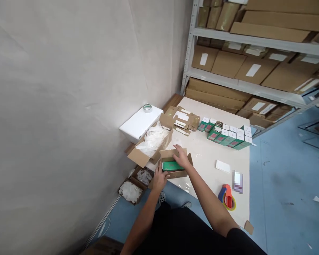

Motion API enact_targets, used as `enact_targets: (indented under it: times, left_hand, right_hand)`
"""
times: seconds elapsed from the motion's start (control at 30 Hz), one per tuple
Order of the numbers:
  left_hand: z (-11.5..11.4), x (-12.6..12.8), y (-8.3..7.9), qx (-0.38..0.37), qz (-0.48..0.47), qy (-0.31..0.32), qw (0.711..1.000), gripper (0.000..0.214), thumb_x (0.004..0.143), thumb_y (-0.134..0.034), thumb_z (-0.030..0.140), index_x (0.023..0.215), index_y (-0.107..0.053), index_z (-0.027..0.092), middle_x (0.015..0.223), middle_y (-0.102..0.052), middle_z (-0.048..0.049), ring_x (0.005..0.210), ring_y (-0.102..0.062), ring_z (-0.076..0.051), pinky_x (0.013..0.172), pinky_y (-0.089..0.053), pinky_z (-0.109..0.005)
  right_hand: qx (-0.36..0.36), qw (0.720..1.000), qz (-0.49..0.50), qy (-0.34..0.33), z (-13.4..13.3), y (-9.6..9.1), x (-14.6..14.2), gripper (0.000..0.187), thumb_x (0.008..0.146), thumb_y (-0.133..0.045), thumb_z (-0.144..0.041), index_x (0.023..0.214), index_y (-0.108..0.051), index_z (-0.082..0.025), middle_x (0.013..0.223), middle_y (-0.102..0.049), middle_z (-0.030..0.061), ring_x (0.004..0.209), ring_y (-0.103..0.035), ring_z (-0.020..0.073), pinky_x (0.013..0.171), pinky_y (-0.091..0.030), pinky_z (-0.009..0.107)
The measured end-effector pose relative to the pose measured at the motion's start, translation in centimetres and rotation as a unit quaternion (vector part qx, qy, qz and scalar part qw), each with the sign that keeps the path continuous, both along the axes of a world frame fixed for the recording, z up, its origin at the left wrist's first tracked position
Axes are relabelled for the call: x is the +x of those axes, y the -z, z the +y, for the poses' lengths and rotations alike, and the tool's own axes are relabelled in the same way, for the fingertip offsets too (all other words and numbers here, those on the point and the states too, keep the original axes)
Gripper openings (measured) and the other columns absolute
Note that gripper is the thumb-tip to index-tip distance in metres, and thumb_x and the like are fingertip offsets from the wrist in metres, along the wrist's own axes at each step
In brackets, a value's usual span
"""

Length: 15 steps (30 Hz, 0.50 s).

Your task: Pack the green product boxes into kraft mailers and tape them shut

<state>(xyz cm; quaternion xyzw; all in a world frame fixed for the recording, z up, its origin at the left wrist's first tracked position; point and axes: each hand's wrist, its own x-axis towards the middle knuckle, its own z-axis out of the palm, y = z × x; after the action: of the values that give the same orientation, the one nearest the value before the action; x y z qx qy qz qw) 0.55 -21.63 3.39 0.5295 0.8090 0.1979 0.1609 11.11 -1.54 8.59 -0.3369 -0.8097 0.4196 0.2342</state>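
Observation:
A small open cardboard box (177,174) stands at the near left edge of the white table, its flaps raised. Inside lies a green carton (171,165) on its side. My left hand (160,177) grips the box's near left corner, fingers curled at its wall. My right hand (181,157) reaches over the opening from the right with fingers stretched out, above the carton and by the far flap; whether it touches the carton I cannot tell. To the left sits a larger cardboard box (140,156) filled with white plastic packaging (154,139).
Several green-and-white cartons (230,136) stand in rows on the table (202,170). Flattened cardboard (184,118), a white card stack (223,166) and a tape dispenser (228,198) lie there too. A tape roll (147,108) rests on a white container (140,122). Shelving (241,83) stands behind.

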Motion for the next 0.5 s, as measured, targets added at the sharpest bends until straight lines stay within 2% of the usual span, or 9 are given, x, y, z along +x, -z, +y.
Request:
enact_targets:
  times: [0.17,0.3,0.43,0.5]
  left_hand:
    - [-2.6,-2.4,-0.7,0.002,0.007,-0.039,0.999,0.014,0.092,-0.068,0.033,0.098,-0.078,0.026,0.172,-0.023,0.0003,0.148,-0.036,-0.039,0.118,-0.039,-0.058]
    - [-4.1,-3.9,-1.4,0.011,0.020,-0.036,0.999,0.012,0.092,-0.067,0.030,0.094,-0.077,0.025,0.173,-0.021,-0.0002,0.148,-0.036,-0.038,0.113,-0.043,-0.058]
    - [-5.0,-4.8,-1.2,0.026,0.027,-0.034,0.999,0.013,0.094,-0.065,0.028,0.092,-0.077,0.024,0.173,-0.021,-0.0025,0.147,-0.037,-0.038,0.109,-0.047,-0.058]
    - [-5.2,-5.1,-1.0,0.036,0.023,-0.025,0.999,0.010,0.093,-0.067,0.028,0.091,-0.077,0.024,0.172,-0.022,-0.0034,0.145,-0.039,-0.037,0.109,-0.047,-0.057]
  right_hand:
    - [0.048,0.997,-0.039,-0.037,3.2,0.3,-7.8,0.059,0.089,-0.061,-0.025,0.147,-0.056,-0.023,0.159,-0.047,0.0109,0.149,-0.041,0.0264,0.125,-0.032,0.046]
    - [0.070,0.987,-0.119,-0.080,5.6,0.9,-13.7,0.063,0.085,-0.065,-0.017,0.147,-0.057,-0.023,0.162,-0.042,0.0124,0.146,-0.045,0.0299,0.120,-0.039,0.047]
    - [0.111,0.957,-0.234,-0.128,6.9,1.3,-17.8,0.070,0.077,-0.068,-0.005,0.143,-0.061,-0.026,0.166,-0.035,0.0123,0.139,-0.051,0.0348,0.111,-0.047,0.047]
    - [0.131,0.936,-0.294,-0.141,7.3,1.6,-19.0,0.070,0.073,-0.069,-0.001,0.138,-0.066,-0.027,0.162,-0.042,0.0133,0.133,-0.057,0.0348,0.107,-0.049,0.044]
